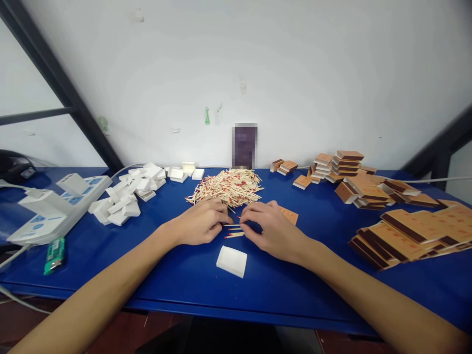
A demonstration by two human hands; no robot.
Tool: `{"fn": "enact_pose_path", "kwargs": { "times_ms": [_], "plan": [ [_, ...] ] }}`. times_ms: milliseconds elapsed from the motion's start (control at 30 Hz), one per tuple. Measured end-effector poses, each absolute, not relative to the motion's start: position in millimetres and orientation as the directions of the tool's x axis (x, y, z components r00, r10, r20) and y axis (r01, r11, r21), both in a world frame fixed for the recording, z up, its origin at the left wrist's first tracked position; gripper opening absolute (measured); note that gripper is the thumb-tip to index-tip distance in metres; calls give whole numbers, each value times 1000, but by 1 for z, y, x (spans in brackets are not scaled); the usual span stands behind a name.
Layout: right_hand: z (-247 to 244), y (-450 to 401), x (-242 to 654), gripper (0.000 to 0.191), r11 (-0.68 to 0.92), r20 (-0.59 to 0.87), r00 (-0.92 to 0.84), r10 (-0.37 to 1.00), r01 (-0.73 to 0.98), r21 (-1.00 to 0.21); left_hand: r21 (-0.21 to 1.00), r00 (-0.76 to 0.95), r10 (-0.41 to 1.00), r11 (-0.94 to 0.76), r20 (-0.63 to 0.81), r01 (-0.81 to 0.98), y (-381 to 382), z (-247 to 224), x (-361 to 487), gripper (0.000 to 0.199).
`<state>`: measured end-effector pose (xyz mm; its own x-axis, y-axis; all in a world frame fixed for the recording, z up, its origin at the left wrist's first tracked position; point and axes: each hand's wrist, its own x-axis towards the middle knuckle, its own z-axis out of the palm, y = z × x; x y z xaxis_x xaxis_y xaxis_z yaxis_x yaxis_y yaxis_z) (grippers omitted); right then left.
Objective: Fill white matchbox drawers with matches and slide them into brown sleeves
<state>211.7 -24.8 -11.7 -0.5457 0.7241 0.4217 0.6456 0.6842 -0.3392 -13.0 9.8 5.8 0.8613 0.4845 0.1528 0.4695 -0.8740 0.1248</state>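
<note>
My left hand (204,221) rests at the near edge of a heap of red-tipped matches (230,188), its fingers bent down together and the tips partly hidden. Facing it, my right hand (271,231) has thumb and forefinger curled to a pinch at the ends of a few loose matches (236,234) on the blue table. These lie roughly side by side between the two hands. Just in front of them sits a white matchbox tray (231,261). Behind my right hand, an orange matchbox sleeve (289,215) is partly covered.
White trays (127,194) are piled at left, beside a power strip (55,211) and a green lighter (54,255). Orange-brown matchbox sleeves (413,231) are stacked along the right. A blurred dark rectangle (245,146) stands at the white wall behind the heap.
</note>
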Motion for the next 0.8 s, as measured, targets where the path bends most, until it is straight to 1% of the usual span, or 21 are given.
{"fn": "enact_pose_path", "kwargs": {
  "times_ms": [67, 133, 167, 267, 367, 567, 800],
  "plan": [
    [-6, -29, 211, 11, 692, 416, -554, 721, 605, -394, 155, 859, 486, -872, 160, 464, 9, 7, -13, 36],
    [-1, -31, 213, 5, 683, 390, -562, 729, 570, -456, 208, 862, 479, -871, 164, 445, 8, 8, -13, 35],
    [0, -32, 213, 5, 674, 373, -564, 737, 572, -467, 238, 866, 473, -870, 164, 431, 8, 8, -13, 34],
    [-2, -31, 216, 5, 648, 323, -563, 761, 640, -413, 315, 871, 464, -861, 160, 400, 6, 11, -13, 36],
    [-8, -29, 217, 5, 643, 287, -575, 766, 676, -361, 362, 868, 466, -849, 172, 385, 4, 12, -12, 34],
    [-14, -27, 215, 6, 642, 275, -581, 766, 667, -378, 420, 876, 448, -840, 178, 344, 3, 14, -11, 28],
    [-16, -26, 215, 7, 657, 313, -577, 754, 652, -379, 493, 883, 428, -820, 192, 291, 2, 18, -11, 25]
  ]
}}
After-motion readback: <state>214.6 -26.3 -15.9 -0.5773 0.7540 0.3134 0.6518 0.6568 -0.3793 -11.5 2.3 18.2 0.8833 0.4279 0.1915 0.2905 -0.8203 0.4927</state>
